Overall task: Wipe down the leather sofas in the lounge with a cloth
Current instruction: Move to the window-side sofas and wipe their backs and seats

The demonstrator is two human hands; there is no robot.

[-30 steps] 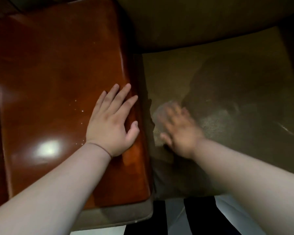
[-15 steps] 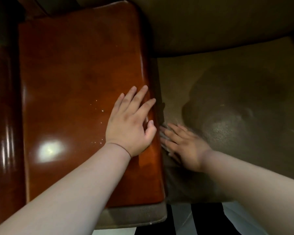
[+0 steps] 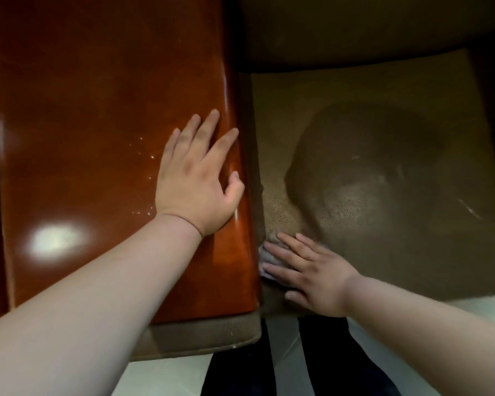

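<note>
Wiping in progress: right hand (image 3: 312,274), fingers flat, presses the cloth (image 3: 265,257) on the seat (image 3: 383,172)'s near-left corner; left hand (image 3: 196,178) rests open on the armrest (image 3: 97,110); most leather apparently remains.

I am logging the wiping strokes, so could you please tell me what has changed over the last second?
The right hand slid the cloth toward the person along the seat, to its front corner beside the armrest. The left hand stayed flat on the armrest, and the right hand's fingers stayed straight on the cloth.
</note>
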